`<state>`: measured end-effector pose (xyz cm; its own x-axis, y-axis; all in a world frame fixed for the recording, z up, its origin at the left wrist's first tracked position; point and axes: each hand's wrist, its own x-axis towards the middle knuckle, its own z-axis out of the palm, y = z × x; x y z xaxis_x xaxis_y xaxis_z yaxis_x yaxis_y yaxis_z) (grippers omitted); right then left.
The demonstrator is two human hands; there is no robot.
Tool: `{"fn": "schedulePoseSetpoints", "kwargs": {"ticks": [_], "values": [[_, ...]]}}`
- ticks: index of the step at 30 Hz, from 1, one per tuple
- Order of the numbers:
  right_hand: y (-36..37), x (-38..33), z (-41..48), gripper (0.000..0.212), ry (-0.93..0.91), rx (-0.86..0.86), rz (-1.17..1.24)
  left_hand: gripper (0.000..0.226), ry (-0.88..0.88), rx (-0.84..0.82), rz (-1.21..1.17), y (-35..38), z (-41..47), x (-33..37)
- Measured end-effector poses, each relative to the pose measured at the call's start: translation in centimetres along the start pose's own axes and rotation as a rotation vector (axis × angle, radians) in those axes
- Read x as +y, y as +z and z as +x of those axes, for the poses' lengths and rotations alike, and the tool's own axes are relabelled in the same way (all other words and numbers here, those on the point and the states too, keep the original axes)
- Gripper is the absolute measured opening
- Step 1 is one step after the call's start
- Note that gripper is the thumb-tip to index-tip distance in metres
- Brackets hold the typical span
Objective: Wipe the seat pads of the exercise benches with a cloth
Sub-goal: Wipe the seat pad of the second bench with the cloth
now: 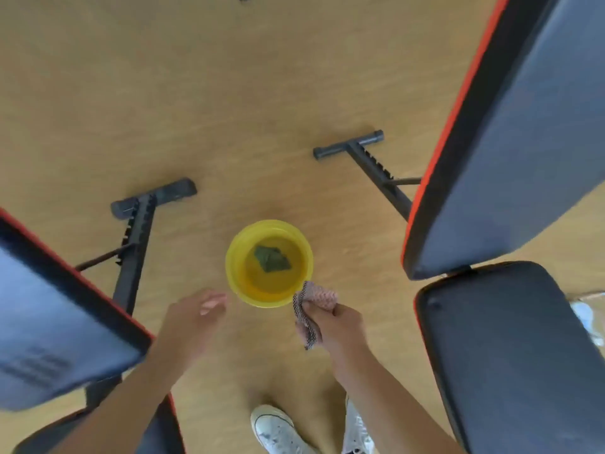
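Two black exercise benches with red edging flank me. The right bench has a raised back pad [520, 132] and a flat seat pad [514, 352]. The left bench's pad [55, 319] fills the lower left. My right hand [340, 326] is closed around a pink and dark patterned cloth [311, 309], just at the near rim of a yellow basin [235, 267] on the floor. The basin holds water and a dark green cloth [271, 258] lies sunk in it. My left hand [193, 319] hovers to the basin's left, fingers spread and holding nothing.
Black bench foot bars [154, 196] [348, 145] rest on the tan wood floor [229, 93] beyond the basin. My white sneakers [278, 430] stand at the bottom centre. Some pale items [586, 316] lie on the floor at the right edge.
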<state>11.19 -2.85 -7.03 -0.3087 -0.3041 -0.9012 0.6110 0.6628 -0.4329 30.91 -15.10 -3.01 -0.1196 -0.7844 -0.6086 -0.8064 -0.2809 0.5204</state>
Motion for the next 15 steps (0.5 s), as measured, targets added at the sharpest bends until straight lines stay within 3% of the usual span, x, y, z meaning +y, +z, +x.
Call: {"fn": "schedulePoseSetpoints", "kwargs": {"ticks": [1, 4, 8, 11, 15], "values": [[1.8, 0.6, -0.7, 0.02, -0.05, -0.026, -0.086, 0.015, -0.021, 0.0, 0.021, -1.6, 0.1, -2.0], [7.7, 2.8, -2.9, 0.047, -0.211, -0.041, -0.375, 0.01, -0.05, -0.002, 0.042, -6.8, -0.5, -7.4], [14.3, 5.7, -6.0, 0.012, -0.45, -0.178, -0.512, 0.009, -0.13, -0.019, 0.013, -13.2, -2.6, -13.7], [18.1, 8.4, -7.4, 0.027, -0.64, -0.245, -0.692, 0.012, -0.212, -0.047, -0.036, -16.9, -4.5, -19.9], [21.3, 13.4, -8.5, 0.021, -0.821, -0.312, -1.043, 0.006, -0.306, -0.08, -0.04, -20.0, -8.1, -27.6]]}}
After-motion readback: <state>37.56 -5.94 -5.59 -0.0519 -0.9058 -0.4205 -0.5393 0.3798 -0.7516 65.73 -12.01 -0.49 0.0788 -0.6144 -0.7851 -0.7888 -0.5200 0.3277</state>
